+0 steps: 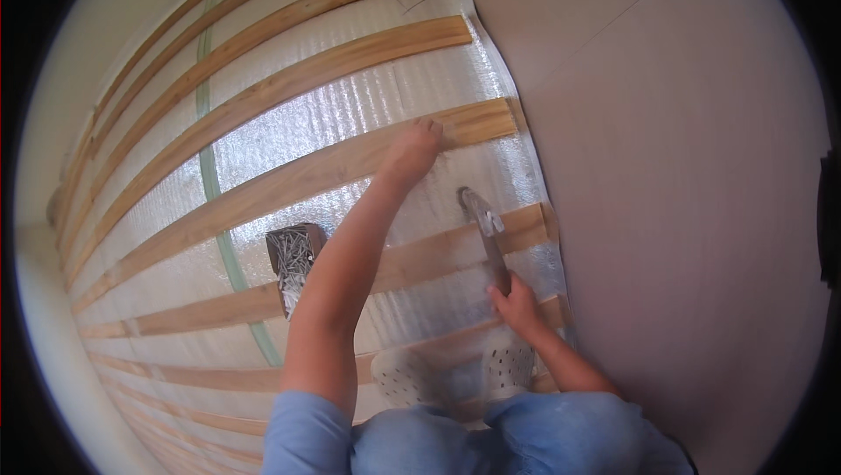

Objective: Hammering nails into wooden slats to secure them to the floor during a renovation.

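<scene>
My left hand (417, 149) rests on a wooden slat (477, 122) close to its right end. The fingers are curled together against the wood. Whatever they pinch, if anything, is too small to make out. In my right hand (517, 307) is a hammer (495, 256), gripped by its handle. Its metal head points away from me, above the foil between two slats. Left of my left forearm, an open box of nails (295, 251) sits on the foil against a nearer slat, partly hidden by the arm.
Several parallel slats (333, 54) run across silver foil underlay (289, 129), crossed by a green tape strip (210, 173). A smooth brownish surface (683, 194) borders the foil on the right. My perforated light shoes (510, 365) are below my hands. A pale wall (53, 300) curves along the left.
</scene>
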A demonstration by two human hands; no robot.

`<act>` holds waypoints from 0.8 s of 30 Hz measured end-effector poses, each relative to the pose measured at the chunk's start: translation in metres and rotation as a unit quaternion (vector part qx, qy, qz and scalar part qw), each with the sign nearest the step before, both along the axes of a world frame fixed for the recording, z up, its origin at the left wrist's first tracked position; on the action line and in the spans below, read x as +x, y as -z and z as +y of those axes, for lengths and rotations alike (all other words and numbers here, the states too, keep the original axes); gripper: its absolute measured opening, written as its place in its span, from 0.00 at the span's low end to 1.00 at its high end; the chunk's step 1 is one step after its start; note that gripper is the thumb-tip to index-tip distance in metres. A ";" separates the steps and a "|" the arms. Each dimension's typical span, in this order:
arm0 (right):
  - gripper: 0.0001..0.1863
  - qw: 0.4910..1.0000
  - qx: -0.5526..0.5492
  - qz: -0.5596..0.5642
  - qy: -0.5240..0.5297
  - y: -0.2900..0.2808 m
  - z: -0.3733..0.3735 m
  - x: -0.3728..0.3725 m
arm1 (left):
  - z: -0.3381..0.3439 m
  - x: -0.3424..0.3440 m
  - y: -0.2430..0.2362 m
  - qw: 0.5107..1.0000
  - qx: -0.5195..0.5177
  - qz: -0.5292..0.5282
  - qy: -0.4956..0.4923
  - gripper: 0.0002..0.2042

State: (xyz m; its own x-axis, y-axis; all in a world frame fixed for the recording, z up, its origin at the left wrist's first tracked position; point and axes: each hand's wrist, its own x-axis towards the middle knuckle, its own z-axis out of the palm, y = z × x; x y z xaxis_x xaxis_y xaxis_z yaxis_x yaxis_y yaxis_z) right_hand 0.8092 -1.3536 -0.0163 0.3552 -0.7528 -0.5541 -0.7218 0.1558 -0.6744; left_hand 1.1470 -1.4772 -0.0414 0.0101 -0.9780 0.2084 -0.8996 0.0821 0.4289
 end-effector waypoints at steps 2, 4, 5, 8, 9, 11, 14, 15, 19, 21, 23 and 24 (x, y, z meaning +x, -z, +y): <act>0.21 1.000 0.003 -0.020 0.005 -0.013 -0.011 0.009 | -0.002 0.004 0.001 1.000 -0.004 -0.023 -0.012 0.07; 0.20 0.999 -0.047 -0.022 0.001 -0.035 -0.021 0.022 | -0.002 0.005 0.000 1.000 0.009 -0.008 -0.012 0.07; 0.20 0.999 -0.049 -0.024 -0.001 -0.045 -0.026 0.027 | -0.001 0.006 -0.002 1.000 0.026 0.009 -0.008 0.07; 0.19 0.994 -0.092 -0.054 0.025 -0.059 -0.044 0.038 | -0.003 0.006 -0.012 0.996 0.069 0.041 -0.028 0.12; 0.19 0.992 -0.092 -0.077 0.029 -0.059 -0.050 0.040 | -0.001 0.006 -0.015 0.996 0.068 0.040 -0.029 0.12; 0.19 0.990 -0.092 -0.100 0.029 -0.063 -0.062 0.046 | 0.004 0.007 -0.021 0.968 0.075 0.203 -0.126 0.19; 0.20 0.992 -0.035 -0.122 0.027 -0.082 -0.075 0.061 | 0.023 0.035 -0.005 0.996 0.034 0.049 -0.068 0.21; 0.20 0.980 -0.079 -0.183 0.024 -0.082 -0.075 0.070 | 0.030 0.041 -0.001 0.996 0.035 0.048 -0.069 0.21; 0.22 0.960 -0.238 -0.141 -0.034 -0.044 -0.086 0.089 | 0.048 0.043 0.006 0.986 0.032 0.086 -0.142 0.30; 0.25 0.997 -0.061 -0.047 -0.028 -0.051 -0.092 0.094 | 0.054 0.043 0.012 0.985 0.025 0.083 -0.147 0.30; 0.26 0.998 -0.033 -0.053 0.021 -0.040 -0.095 0.095 | 0.053 0.044 0.015 0.988 0.018 0.062 -0.141 0.31; 0.26 0.998 -0.032 -0.054 0.017 -0.040 -0.095 0.091 | 0.051 0.046 0.017 0.987 0.019 0.060 -0.145 0.31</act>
